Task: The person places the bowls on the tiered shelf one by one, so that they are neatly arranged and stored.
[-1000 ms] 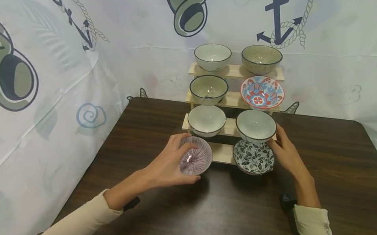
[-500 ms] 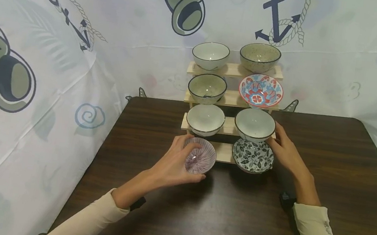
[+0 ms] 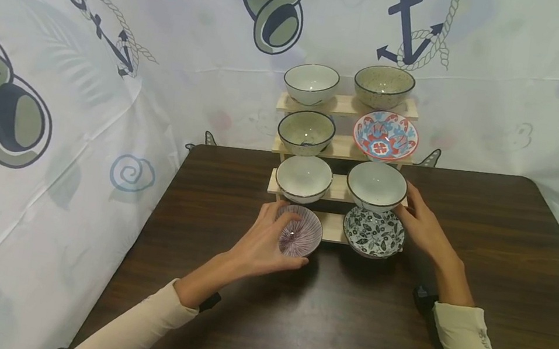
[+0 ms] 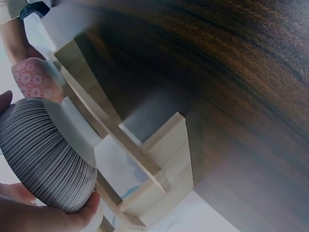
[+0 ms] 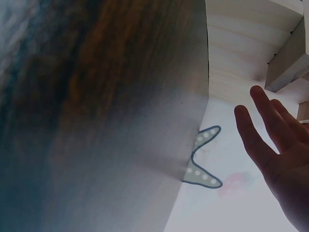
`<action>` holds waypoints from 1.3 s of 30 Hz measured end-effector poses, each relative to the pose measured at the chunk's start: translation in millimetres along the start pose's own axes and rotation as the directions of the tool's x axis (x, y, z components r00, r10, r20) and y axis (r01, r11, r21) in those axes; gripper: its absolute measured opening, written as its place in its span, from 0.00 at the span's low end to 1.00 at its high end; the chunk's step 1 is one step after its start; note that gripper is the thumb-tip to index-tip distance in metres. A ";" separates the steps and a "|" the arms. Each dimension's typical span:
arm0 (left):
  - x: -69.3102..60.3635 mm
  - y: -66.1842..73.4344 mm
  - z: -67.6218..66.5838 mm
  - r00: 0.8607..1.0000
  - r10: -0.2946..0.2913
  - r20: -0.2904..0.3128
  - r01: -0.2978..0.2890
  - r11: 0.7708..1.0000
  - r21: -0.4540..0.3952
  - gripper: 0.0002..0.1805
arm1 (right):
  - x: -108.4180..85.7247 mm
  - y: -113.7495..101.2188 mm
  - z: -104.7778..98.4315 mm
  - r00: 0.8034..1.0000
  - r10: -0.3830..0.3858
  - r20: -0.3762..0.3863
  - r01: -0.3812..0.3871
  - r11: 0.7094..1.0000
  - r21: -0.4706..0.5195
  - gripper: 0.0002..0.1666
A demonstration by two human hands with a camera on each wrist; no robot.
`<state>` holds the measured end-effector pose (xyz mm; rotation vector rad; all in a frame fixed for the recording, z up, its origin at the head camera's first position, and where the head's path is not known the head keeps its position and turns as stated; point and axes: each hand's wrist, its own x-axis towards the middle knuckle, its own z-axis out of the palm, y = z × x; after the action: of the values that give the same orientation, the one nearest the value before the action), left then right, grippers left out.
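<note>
My left hand (image 3: pixel 260 247) holds a small bowl with purple radiating stripes (image 3: pixel 305 234) by its rim, thumb at the near side and fingers at the far side. The bowl tilts toward me at the left of the lowest tier of a wooden stand (image 3: pixel 333 227). In the left wrist view the bowl's striped outside (image 4: pixel 46 154) shows close to the wood. My right hand (image 3: pixel 427 232) is at the stand's right side, beside a white bowl (image 3: pixel 377 184) and a black-and-white leaf-patterned bowl (image 3: pixel 374 232). Its fingers (image 5: pixel 263 125) are extended and apart; whether they touch the stand is unclear.
Higher tiers bear a white bowl (image 3: pixel 304 176), an olive bowl (image 3: pixel 306 131), a red-and-blue bowl (image 3: pixel 386 135), another white bowl (image 3: pixel 311 81) and a speckled bowl (image 3: pixel 383 88). The stand rests on a dark wooden table (image 3: pixel 334 323) against a printed cloth (image 3: pixel 214 24).
My left hand has moved the purple-striped bowl slightly right, toward the lowest tier. The right hand has stayed at the stand's side.
</note>
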<state>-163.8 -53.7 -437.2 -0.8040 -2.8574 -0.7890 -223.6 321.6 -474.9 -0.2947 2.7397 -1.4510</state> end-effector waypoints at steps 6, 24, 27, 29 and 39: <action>3.4 -0.8 3.6 1.000 0.005 -0.020 -0.005 1.000 -0.010 0.42 | 0.1 2.1 1.4 1.000 -0.004 -0.005 0.004 1.000 -0.009 0.45; 14.5 -8.6 13.1 0.998 -0.034 -0.045 0.032 0.998 -0.057 0.40 | 0.1 1.2 2.6 1.000 -0.007 -0.012 0.007 1.000 -0.012 0.45; 16.0 -8.9 14.5 0.998 -0.038 -0.051 0.035 0.998 -0.060 0.40 | 0.4 1.4 2.4 1.000 -0.012 -0.016 0.011 1.000 -0.012 0.45; 16.6 -8.8 15.7 0.998 -0.036 -0.057 0.033 0.997 -0.066 0.40 | 0.5 1.4 2.3 1.000 -0.012 -0.016 0.011 1.000 -0.011 0.45; 19.7 -9.0 23.9 0.992 -0.046 -0.117 0.035 0.995 -0.088 0.44 | 1.2 3.0 2.5 1.000 -0.011 -0.018 0.011 1.000 -0.010 0.45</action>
<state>-183.7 -39.2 -458.1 -0.6851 -2.7598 -0.9374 -225.0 321.0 -478.6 -0.2998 2.7646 -1.4494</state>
